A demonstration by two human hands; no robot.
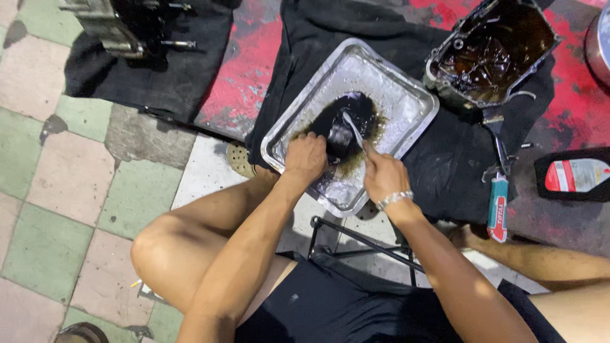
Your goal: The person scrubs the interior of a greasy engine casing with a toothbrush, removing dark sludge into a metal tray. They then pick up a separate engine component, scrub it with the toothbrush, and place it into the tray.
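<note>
A dented metal tray [406, 95] with a dark oily puddle lies on a black cloth [445, 165] in front of me. My left hand [305, 159] grips a dark greasy part [340, 130] standing in the puddle. My right hand [381, 174], a metal bracelet on its wrist, holds a thin light-coloured brush or stick [353, 130] whose tip rests against that part. Both hands are over the near side of the tray.
An oily engine cover [492, 47] lies at the back right on the cloth. A black oil bottle [575, 174] lies at the far right, and a pair of pliers [499, 203] lies beside the tray. A dismantled engine block [127, 25] sits at the back left. My knees flank a metal stool frame [356, 244].
</note>
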